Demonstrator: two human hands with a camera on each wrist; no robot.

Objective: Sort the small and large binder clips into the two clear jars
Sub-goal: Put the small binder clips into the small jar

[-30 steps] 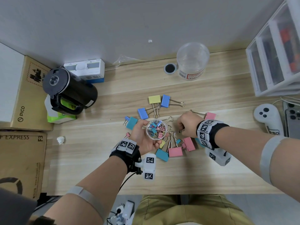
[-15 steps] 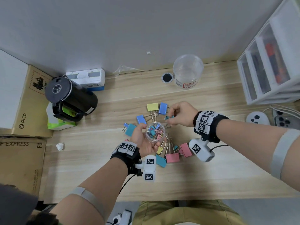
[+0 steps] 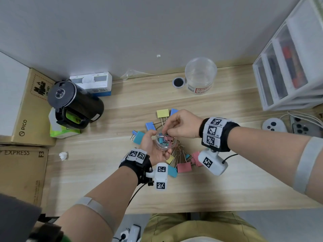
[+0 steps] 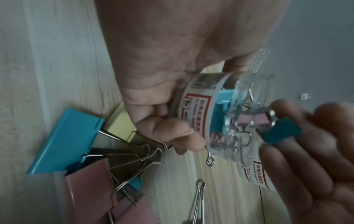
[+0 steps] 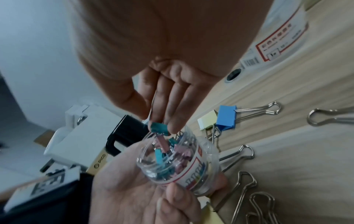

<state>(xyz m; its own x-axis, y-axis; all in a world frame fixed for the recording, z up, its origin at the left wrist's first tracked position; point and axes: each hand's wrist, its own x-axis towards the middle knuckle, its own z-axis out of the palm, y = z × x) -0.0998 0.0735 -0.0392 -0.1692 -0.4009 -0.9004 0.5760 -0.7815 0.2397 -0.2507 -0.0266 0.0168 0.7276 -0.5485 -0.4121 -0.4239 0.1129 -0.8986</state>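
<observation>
My left hand (image 3: 153, 147) grips a small clear jar (image 3: 165, 141) holding several small coloured binder clips, lifted above the table. My right hand (image 3: 176, 124) pinches a small teal binder clip (image 5: 158, 128) right at the jar's mouth (image 5: 168, 145); the same clip (image 4: 280, 131) shows at the rim in the left wrist view. Large clips lie around on the wood: a yellow one (image 3: 162, 113), blue ones (image 3: 150, 126), a teal one (image 3: 139, 137), pink ones (image 3: 184, 167). A larger clear jar (image 3: 201, 75) stands at the back, with nothing visible inside.
A black kettle (image 3: 75, 103) stands at the left beside cardboard boxes (image 3: 22, 109). A white drawer unit (image 3: 290, 67) fills the right back corner. A white controller (image 3: 273, 124) and a phone lie at the right edge. A cable hole (image 3: 178, 82) sits beside the large jar.
My right hand lifted a small teal clip from the table and brought it left over the jar's mouth. The left hand kept holding the jar, nearly still.
</observation>
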